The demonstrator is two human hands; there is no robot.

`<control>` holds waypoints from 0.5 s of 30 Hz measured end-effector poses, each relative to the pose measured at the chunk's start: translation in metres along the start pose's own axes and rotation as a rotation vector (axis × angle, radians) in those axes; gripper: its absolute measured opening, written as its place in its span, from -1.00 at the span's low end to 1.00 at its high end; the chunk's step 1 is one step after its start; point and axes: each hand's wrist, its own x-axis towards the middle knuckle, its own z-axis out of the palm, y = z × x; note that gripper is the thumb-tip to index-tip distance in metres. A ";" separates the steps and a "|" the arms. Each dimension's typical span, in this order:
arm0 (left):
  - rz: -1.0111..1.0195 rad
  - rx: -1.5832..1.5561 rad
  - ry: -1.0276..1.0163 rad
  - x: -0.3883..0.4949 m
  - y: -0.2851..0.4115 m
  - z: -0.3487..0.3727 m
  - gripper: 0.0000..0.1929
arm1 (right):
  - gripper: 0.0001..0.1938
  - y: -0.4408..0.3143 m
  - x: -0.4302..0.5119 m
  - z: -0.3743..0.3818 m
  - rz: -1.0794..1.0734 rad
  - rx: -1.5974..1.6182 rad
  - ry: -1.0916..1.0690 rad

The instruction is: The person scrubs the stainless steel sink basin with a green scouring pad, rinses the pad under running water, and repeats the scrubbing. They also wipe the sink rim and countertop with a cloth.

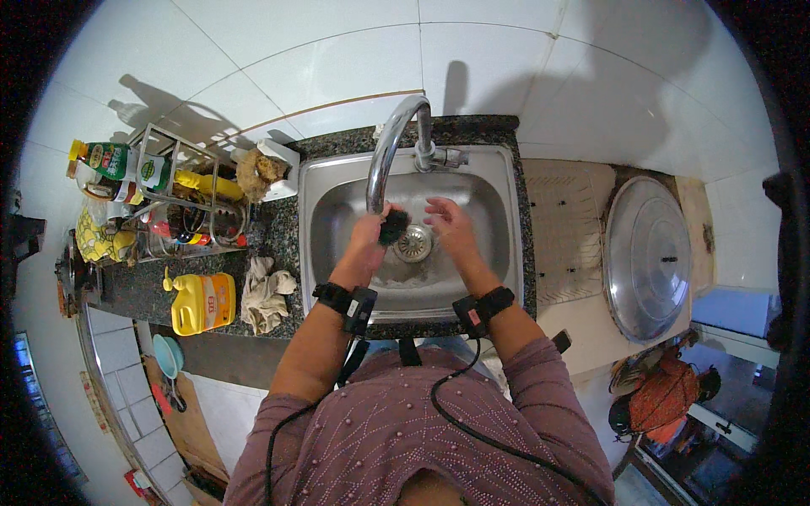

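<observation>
Over the left part of the steel sink (329,246), my left hand (367,237) grips a dark, roundish object (393,228), whose kind I cannot tell. It is just below the spout of the chrome faucet (398,126). My right hand (450,222) is to the right of it, fingers apart and slightly curled, holding nothing that shows. Between and below the hands lies the metal drain strainer (414,243). Both wrists wear black straps with small boxes and cables.
Left of the sink are a crumpled cloth (266,294), a yellow jug (204,302), a metal rack (190,190) of bottles and a fibrous scrubber (259,174). A wire drying rack (565,234) and a large metal lid (648,259) lie to the right.
</observation>
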 end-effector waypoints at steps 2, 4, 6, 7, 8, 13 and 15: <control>0.106 -0.027 -0.117 0.003 -0.005 -0.003 -0.73 | -0.62 -0.008 0.002 0.011 -0.166 -0.033 -0.135; 0.013 -0.087 -0.104 0.004 -0.008 -0.005 -0.68 | -0.56 -0.011 0.005 0.021 -0.423 -0.164 -0.289; -0.004 -0.160 -0.141 0.004 -0.009 -0.008 -0.65 | -0.55 -0.010 0.007 0.028 -0.532 -0.265 -0.319; 0.011 -0.194 -0.152 0.003 -0.009 -0.010 -0.65 | -0.57 -0.008 0.008 0.030 -0.512 -0.298 -0.276; 0.033 -0.251 -0.219 0.003 -0.008 -0.011 -0.64 | -0.58 -0.007 0.009 0.031 -0.516 -0.322 -0.245; 0.014 -0.347 -0.165 -0.003 -0.004 -0.014 -0.64 | -0.73 -0.006 0.007 0.030 0.034 0.003 -0.091; -0.005 -0.342 -0.121 -0.005 -0.004 -0.013 -0.64 | -0.78 -0.010 0.006 0.030 0.191 0.169 -0.063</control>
